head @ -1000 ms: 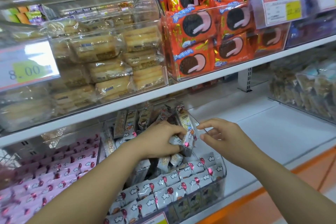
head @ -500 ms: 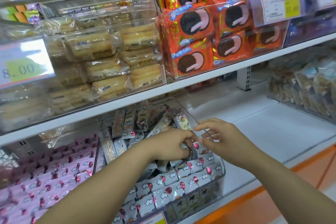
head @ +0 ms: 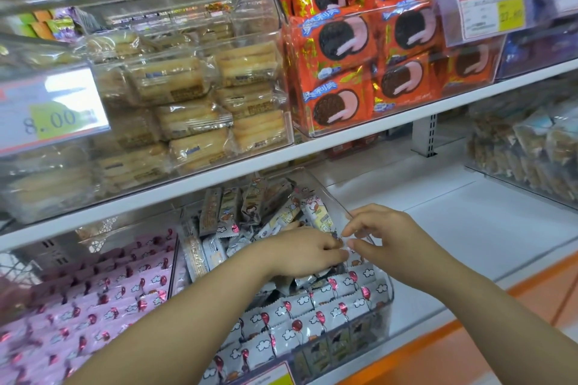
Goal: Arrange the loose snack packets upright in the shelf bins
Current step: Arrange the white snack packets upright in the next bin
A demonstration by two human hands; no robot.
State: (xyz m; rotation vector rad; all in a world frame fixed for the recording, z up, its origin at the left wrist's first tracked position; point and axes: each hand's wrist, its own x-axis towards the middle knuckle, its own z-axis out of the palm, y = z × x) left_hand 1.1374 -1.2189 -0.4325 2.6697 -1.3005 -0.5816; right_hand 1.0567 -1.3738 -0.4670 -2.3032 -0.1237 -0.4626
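Snack packets [head: 300, 327] look grey-white with red balloons.

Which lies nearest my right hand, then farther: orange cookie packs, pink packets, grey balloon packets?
From the right hand, head view:
1. grey balloon packets, just below it.
2. orange cookie packs, on the shelf above.
3. pink packets, bin to the far left.

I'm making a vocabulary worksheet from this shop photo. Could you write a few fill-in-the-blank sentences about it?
The left hand and right hand meet over a clear bin of grey packets printed with red ____.
The neighbouring bin on its left holds ____ packets.
The orange cookie packets sit ____ the hands.
The far-left price label reads ____.
Missing: balloons; pink; above; 8.00
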